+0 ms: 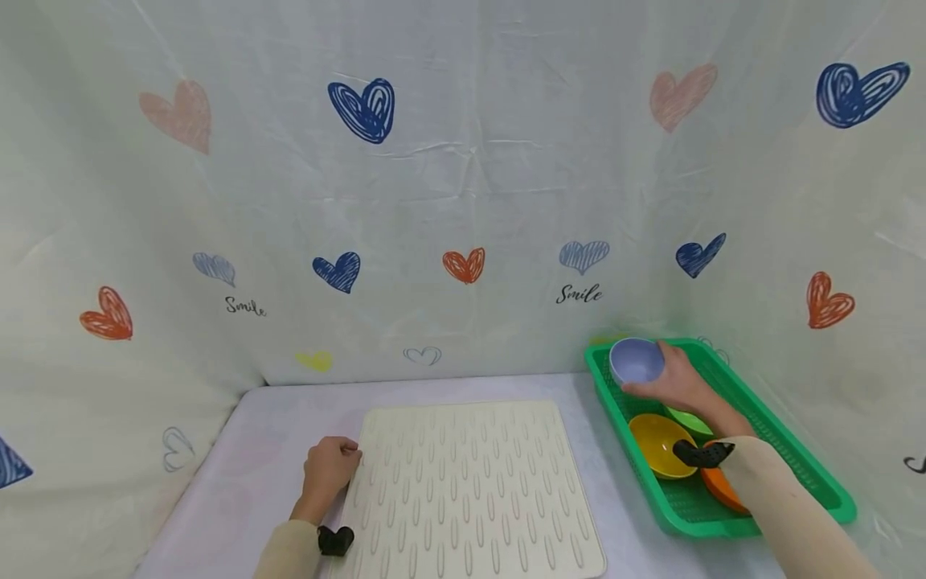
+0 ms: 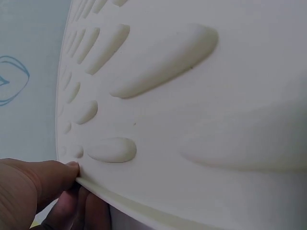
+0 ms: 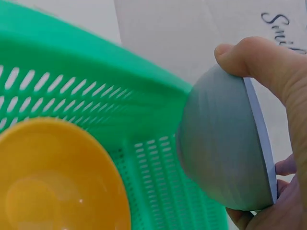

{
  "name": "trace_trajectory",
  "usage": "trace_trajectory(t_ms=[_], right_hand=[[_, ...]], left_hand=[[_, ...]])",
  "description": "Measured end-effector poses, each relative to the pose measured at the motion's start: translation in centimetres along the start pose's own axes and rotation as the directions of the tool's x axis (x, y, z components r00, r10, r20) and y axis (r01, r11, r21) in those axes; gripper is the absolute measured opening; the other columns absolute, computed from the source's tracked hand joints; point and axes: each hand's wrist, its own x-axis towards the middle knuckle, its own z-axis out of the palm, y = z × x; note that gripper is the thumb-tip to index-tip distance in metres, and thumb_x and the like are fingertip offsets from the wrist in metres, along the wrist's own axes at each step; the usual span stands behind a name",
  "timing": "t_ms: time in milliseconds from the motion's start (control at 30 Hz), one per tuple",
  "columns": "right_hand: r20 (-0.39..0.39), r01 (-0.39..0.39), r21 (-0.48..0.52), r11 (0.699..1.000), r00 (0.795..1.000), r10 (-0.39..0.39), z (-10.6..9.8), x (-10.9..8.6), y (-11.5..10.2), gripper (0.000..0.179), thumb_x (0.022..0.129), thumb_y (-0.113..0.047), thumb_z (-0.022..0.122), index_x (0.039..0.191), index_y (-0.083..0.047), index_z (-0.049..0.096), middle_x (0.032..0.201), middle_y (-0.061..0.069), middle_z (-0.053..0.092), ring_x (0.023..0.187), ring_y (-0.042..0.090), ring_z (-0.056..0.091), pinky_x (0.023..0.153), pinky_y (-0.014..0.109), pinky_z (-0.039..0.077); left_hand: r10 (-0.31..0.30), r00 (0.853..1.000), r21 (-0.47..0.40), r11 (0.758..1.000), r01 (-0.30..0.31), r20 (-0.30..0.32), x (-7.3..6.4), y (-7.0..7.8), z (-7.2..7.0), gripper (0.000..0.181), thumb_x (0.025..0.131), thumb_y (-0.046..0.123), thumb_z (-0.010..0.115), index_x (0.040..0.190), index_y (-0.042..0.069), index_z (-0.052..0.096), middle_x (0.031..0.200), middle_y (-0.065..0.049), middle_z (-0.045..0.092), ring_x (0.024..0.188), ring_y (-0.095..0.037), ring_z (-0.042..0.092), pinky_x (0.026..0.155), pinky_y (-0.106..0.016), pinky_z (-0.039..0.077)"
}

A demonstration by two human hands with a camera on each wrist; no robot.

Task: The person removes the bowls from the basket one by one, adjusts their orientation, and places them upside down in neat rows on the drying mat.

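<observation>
Periwinkle in colour, a bowl (image 1: 637, 360) is gripped by its rim between thumb and fingers of the right hand (image 1: 680, 382), at the far left corner of the green basket (image 1: 694, 527). On the desk (image 1: 282, 418), the left edge of the white mat (image 1: 463, 482) is pinched by the left hand (image 1: 329, 470), thumb uppermost, while a yellow bowl (image 1: 654, 442) is set near the basket's left edge.

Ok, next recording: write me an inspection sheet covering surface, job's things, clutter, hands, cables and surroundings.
Surface: pale covered table.
Job's things: ribbed mat on the table; green basket holding a yellow bowl, plus partly hidden green item and orange item; blue bowl, tilted, at the basket's far end.
Clutter: nothing seen.
Hands: left hand pinches the mat's left edge; right hand grips the blue bowl.
Cables: nothing seen.
Surroundings: heart-printed white curtain.
</observation>
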Motion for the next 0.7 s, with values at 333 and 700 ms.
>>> trace_trajectory(t_ms=[333,700], right_hand=[[-0.01,0.003,0.011,1.0,1.0,-0.003,-0.3,-0.6,-2.2,0.118,0.081,-0.047,0.083,0.156,0.016,0.016,0.143,0.045,0.033,0.111,0.054,0.054,0.082,0.059,0.058],[-0.001,0.028,0.011,1.0,1.0,-0.028,0.1,-1.6,-5.7,0.116,0.08,-0.046,0.084,0.156,0.013,0.019,0.147,0.043,0.031,0.114,0.056,0.054,0.085,0.062,0.058]], left_hand=[[-0.024,0.999,0.001,1.0,0.024,0.021,-0.1,-0.1,0.0,0.021,0.091,0.009,0.071,0.104,-0.007,0.076,0.089,-0.016,0.075,0.075,-0.025,0.07,0.07,-0.05,0.058],[-0.015,1.0,0.007,1.0,0.015,0.022,0.3,0.1,-0.1,0.018,0.091,0.01,0.071,0.1,-0.005,0.075,0.086,-0.013,0.074,0.072,-0.023,0.069,0.066,-0.047,0.057]])
